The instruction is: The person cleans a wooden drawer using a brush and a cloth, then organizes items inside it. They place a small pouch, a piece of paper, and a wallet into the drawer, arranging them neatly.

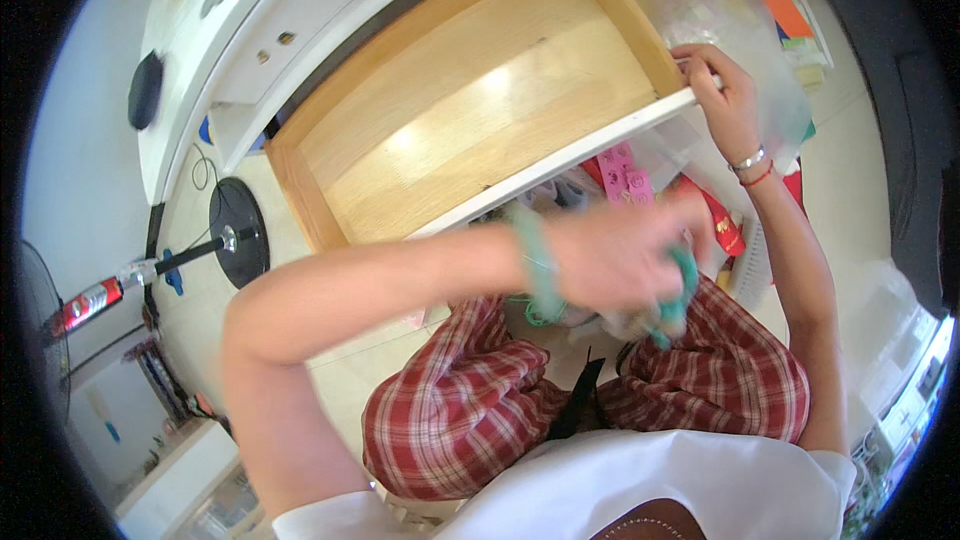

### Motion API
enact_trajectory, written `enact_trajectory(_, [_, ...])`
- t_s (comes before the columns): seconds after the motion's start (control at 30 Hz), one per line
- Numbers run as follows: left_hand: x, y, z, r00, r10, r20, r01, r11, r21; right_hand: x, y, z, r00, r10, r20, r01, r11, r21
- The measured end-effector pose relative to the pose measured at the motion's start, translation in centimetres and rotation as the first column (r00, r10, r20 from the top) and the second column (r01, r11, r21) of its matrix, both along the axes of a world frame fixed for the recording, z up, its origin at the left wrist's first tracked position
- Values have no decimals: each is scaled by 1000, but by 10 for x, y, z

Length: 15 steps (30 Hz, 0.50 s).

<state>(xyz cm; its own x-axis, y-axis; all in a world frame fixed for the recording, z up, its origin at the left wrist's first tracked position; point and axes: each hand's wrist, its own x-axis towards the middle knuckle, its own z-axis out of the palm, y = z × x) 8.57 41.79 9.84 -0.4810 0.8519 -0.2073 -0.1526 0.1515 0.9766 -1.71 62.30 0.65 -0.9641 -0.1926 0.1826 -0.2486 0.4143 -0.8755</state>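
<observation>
The wooden drawer (pixel 470 120) stands pulled out before me, its white front edge (pixel 580 153) facing my lap, its long axis slanting up rightward. My right hand (pixel 728 105) grips that edge's right corner. My left arm bends across; my blurred left hand (pixel 620 265) clasps a curved green thing (pixel 689 280) above my plaid trousers (pixel 460 400).

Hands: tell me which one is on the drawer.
The right hand, gripping the drawer at its front right corner. The left hand, blurred, is off it, near the plaid trousers.
</observation>
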Motion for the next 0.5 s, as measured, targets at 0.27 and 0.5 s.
enact_trajectory(0.27, [-1,-26,-8,692,249,-677,-213,967,139,3,-7,7,998,25,66,-26,999,24])
enact_trajectory(0.5, [-73,-186,-97,481,266,-835,-783,560,-272,6,-8,14,999,13,53,-12,1000,-7])
